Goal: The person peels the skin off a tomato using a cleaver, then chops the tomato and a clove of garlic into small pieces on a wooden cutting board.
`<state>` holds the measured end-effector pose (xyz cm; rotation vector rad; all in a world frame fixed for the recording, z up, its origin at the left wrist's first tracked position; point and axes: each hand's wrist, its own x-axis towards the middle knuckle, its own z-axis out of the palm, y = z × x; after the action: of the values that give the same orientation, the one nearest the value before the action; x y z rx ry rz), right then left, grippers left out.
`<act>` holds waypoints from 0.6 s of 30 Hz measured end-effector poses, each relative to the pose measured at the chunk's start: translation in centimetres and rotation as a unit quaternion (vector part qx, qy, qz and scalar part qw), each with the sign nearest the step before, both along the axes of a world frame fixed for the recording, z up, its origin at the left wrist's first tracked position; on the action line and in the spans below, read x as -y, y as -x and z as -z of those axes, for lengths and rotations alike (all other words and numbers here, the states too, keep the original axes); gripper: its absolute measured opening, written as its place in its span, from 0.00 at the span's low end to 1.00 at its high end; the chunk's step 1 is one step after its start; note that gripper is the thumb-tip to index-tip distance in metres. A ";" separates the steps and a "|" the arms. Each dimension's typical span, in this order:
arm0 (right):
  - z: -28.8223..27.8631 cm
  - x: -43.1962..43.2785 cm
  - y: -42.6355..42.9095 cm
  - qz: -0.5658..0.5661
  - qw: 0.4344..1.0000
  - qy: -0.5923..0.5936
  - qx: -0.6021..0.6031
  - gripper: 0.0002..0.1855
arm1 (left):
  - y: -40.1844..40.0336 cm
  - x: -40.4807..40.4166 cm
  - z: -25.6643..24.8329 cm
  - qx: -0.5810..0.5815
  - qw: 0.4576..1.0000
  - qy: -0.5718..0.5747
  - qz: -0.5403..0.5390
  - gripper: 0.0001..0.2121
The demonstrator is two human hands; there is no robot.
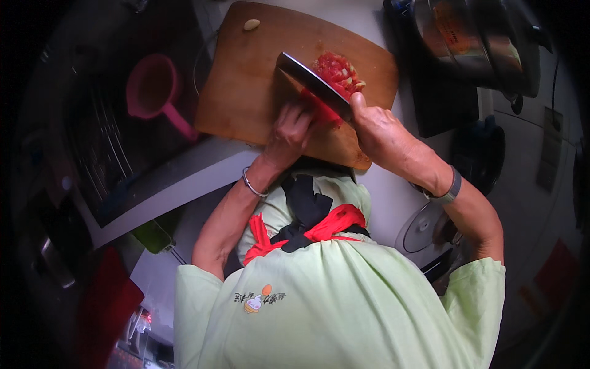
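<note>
A wooden cutting board (pixel 244 87) lies on the counter in front of me. My right hand (pixel 380 127) grips a kitchen knife (pixel 313 83), probably a cleaver, its blade slanting up and left over the board. Just below the blade is a piece of red food (pixel 325 110), perhaps tomato, and my left hand (pixel 290 131) rests at its left side with curled fingers; its fingertips are partly hidden. Beyond the blade sits a pile of chopped red pieces (pixel 336 69). A pale clove-like piece (pixel 251 24), maybe garlic, lies near the board's far left corner.
A pink plastic ladle or strainer (pixel 173 115) lies in the dark sink area at left. At the upper right stands a large metal pot (pixel 474 41). A round glass lid (pixel 421 226) rests on the counter at right, below a dark pan or bowl (pixel 484 152).
</note>
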<state>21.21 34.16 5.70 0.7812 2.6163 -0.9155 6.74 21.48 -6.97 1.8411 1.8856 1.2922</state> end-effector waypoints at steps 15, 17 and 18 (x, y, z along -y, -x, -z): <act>3.2 -1.1 0.5 -0.017 0.997 -0.069 -0.005 0.11 | 0.4 0.2 0.0 0.000 0.999 -0.021 0.046 0.15; 4.3 -0.9 -0.3 0.012 0.997 -0.079 0.010 0.11 | -0.1 -0.2 -0.4 0.003 0.999 -0.017 0.049 0.14; 4.1 -1.0 0.0 0.004 0.997 -0.076 -0.017 0.10 | 0.1 0.0 -0.5 -0.004 0.998 -0.006 0.056 0.13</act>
<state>21.16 35.21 1.60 0.8192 2.7398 -0.7449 6.65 21.50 -6.46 1.9302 1.7544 1.2640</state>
